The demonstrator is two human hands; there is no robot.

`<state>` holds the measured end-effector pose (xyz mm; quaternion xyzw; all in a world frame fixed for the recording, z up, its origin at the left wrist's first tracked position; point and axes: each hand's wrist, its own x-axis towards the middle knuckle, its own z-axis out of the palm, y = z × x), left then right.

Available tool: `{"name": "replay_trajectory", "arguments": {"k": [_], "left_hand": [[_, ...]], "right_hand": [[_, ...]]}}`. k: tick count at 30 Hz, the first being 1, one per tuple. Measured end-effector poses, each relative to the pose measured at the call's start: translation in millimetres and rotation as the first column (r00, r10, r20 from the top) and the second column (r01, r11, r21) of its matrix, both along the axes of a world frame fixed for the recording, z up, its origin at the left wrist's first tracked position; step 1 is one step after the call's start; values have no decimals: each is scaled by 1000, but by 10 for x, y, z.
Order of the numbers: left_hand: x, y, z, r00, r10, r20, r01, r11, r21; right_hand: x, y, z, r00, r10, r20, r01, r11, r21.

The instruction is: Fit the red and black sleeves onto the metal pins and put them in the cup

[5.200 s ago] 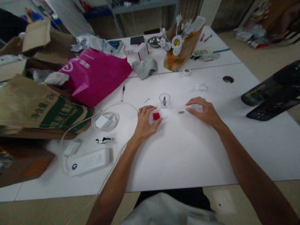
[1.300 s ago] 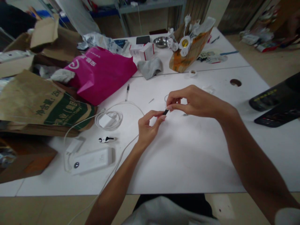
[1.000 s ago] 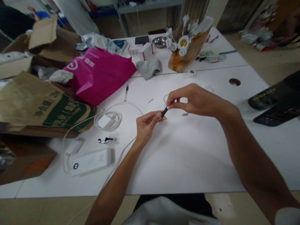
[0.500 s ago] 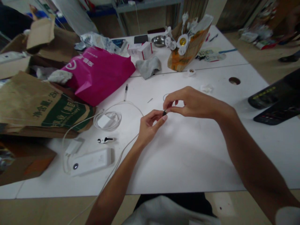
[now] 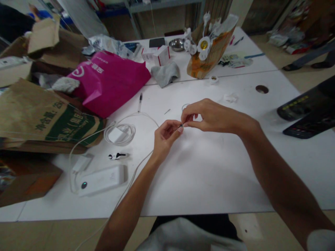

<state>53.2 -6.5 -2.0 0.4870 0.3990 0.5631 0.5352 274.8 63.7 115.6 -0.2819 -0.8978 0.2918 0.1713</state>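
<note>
Over the middle of the white table (image 5: 209,174), my left hand (image 5: 166,136) pinches a small dark piece (image 5: 181,126) between thumb and fingers. It is too small and too covered to name. My right hand (image 5: 201,115) comes in from the right, its thumb and fingertips closed at that same piece, so both hands meet there. Just behind the right fingers shows part of a thin ring or loop (image 5: 185,106). A thin little metal-looking pin (image 5: 167,111) lies on the table beyond my left hand.
To the left lie a white power bank (image 5: 102,180), a coiled white cable (image 5: 119,135), a small black-and-white tool (image 5: 117,156) and a pen (image 5: 140,102). A pink bag (image 5: 112,82) and cardboard boxes stand farther left. Black bottles (image 5: 309,108) are at the right.
Both hands have shifted slightly left, and the fingers have closed further over the dark piece, so less of it shows. A person's legs have come into view at the far right.
</note>
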Motion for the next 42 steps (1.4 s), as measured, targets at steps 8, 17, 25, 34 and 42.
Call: {"name": "replay_trajectory", "arguments": {"k": [8, 17, 25, 34, 42], "left_hand": [[3, 3, 48, 996, -30, 78, 34, 998, -45], [-1, 7, 102, 993, 23, 114, -16, 998, -60], [5, 10, 149, 972, 5, 236, 14, 997, -81], [9, 14, 147, 973, 25, 228, 3, 993, -120], [17, 14, 144, 973, 17, 230, 16, 989, -144]], "right_hand": [[-34, 19, -64, 999, 36, -29, -36, 999, 24], [-72, -8, -93, 999, -20, -44, 19, 1000, -18], [-94, 0, -65, 999, 24, -35, -26, 999, -38], [-86, 16, -112, 997, 17, -77, -10, 996, 89], [-76, 26, -126, 994, -23, -109, 36, 992, 121]]}}
